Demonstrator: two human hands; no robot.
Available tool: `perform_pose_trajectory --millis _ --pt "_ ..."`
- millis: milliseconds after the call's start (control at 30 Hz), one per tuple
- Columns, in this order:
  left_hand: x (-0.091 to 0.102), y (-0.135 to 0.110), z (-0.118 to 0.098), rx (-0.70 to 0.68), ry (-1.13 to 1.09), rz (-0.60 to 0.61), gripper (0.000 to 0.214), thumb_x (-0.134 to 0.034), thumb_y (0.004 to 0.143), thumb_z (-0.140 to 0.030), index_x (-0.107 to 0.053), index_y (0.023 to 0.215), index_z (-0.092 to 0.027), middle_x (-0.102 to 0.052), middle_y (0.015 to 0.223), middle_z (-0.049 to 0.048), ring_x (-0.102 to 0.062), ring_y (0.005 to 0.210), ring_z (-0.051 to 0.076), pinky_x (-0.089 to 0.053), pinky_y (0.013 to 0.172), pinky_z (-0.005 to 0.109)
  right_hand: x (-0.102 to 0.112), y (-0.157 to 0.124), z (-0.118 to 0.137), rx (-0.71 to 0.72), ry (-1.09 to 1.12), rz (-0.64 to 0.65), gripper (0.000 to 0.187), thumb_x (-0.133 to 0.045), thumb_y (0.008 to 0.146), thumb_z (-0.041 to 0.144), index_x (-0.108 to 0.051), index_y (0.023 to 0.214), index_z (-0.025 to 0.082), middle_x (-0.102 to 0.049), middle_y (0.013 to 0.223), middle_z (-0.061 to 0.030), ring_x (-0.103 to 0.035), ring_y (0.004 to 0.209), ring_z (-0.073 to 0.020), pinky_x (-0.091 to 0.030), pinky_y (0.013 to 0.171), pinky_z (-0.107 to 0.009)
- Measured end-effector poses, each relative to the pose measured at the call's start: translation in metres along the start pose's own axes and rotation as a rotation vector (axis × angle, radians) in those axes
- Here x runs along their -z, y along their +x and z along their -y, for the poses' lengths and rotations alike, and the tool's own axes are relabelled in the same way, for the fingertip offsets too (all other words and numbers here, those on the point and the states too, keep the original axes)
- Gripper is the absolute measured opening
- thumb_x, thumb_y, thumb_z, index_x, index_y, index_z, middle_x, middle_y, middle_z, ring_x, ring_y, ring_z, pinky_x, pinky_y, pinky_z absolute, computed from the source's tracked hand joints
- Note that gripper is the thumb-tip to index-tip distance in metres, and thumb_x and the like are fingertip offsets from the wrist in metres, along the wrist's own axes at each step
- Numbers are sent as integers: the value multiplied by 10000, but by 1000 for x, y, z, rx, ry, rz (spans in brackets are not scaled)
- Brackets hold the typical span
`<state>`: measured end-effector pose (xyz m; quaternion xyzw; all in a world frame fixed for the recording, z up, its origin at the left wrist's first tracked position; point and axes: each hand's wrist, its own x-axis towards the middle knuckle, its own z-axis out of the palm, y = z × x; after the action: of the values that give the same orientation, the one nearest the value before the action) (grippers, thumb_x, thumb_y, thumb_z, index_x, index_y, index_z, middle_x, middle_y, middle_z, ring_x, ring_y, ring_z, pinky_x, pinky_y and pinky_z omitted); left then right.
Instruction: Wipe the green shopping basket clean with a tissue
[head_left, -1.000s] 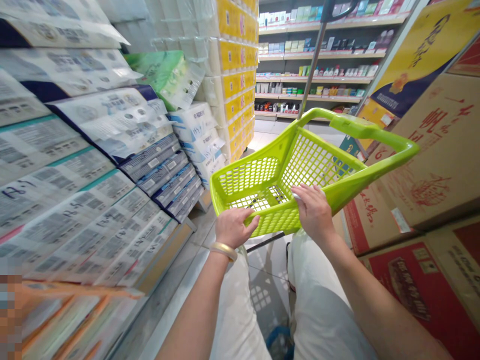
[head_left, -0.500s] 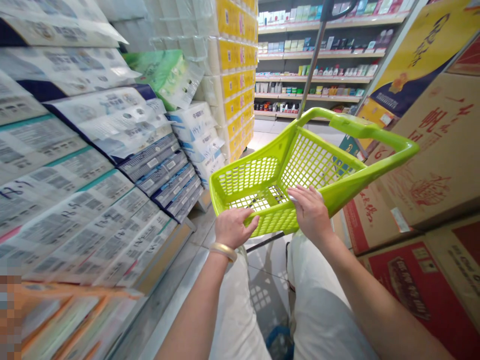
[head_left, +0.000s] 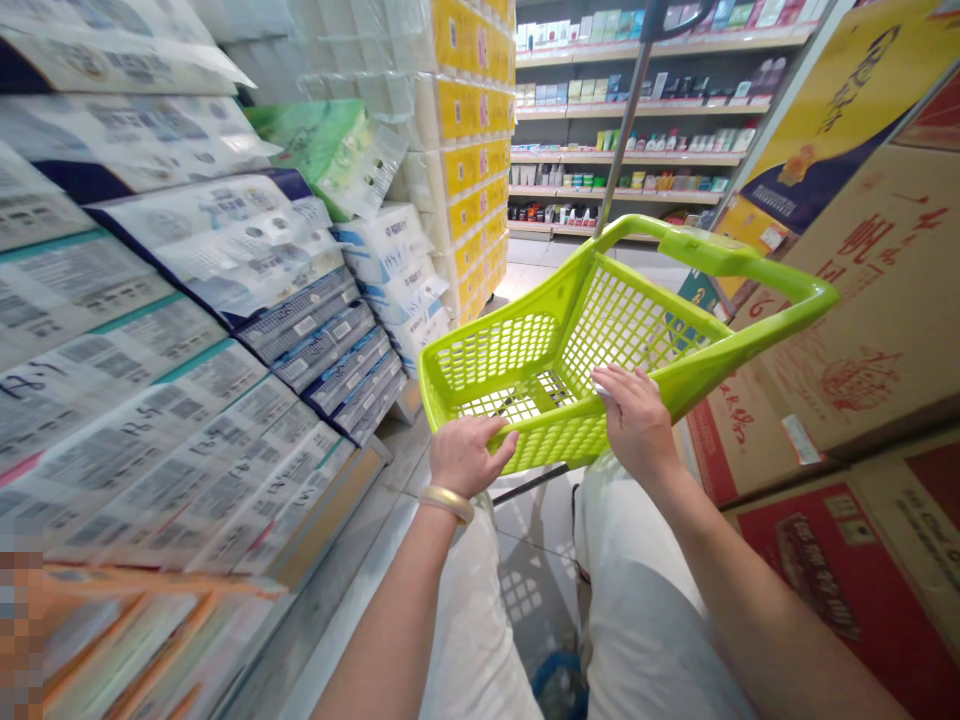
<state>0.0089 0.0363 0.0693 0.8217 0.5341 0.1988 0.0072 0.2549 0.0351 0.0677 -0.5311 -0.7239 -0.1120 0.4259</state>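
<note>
Slight shift of the right grip (head_left: 636, 425) along the side rim of the lime-green plastic shopping basket (head_left: 626, 320) since the earlier frame, fingers curled closed over that rim; left grip (head_left: 472, 455) much the same, fingers hooked over the near rim, a gold bangle (head_left: 447, 504) on that wrist; basket between both hands, above the lap, tilted, its mesh floor in view; to the left, stacked wrapped tissue packs (head_left: 225, 260), yellow-labelled packs (head_left: 472, 150) beyond; to the right, printed cardboard cartons (head_left: 862, 310), just beside the basket's far corner; farther ahead, store shelves (head_left: 637, 158) of small packaged goods.
</note>
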Motion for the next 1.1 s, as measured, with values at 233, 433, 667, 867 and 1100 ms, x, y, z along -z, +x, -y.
perform_pose_trajectory --millis 233,433,667,867,1100 --pt "2 -1 1 -15 10 5 364 -447 921 -492 -722 883 -257 -750 837 23 -635 772 191 -364 627 296 -14 -8 30 170 111 174 312 -436 951 126 -657 1150 224 -714 1187 -49 -625 1172 -202 -421 1077 -418" --pt "2 0 6 -29 -15 -5 385 -421 927 -489 -724 917 -252 -739 831 36 -638 787 193 -394 649 295 8 3 -11 19 -15 43 296 -444 938 145 -679 1107 204 -732 1130 -76 -645 1124 -232 -412 1072 -464" --pt "7 8 11 41 40 -30 346 -472 894 -468 -722 960 -237 -750 871 49 -642 849 234 -415 792 374 14 12 -17 -5 -77 -8 246 -469 936 184 -696 1029 203 -750 1012 -78 -673 1012 -237 -440 1035 -453" --pt "-1 21 -28 84 -31 -139 375 -522 865 -383 -619 1173 -192 -720 1044 78 -614 977 248 -390 899 399 -9 8 21 27 -7 62 266 -461 933 143 -687 1052 217 -745 1041 -69 -662 1022 -227 -434 1037 -429" --pt "-17 19 -47 11 20 -103 225 -539 837 -311 -614 1021 -205 -687 941 72 -591 925 256 -367 916 419 0 7 16 81 -3 112 282 -449 944 134 -677 1098 194 -730 1116 -68 -645 1076 -214 -420 1054 -404"
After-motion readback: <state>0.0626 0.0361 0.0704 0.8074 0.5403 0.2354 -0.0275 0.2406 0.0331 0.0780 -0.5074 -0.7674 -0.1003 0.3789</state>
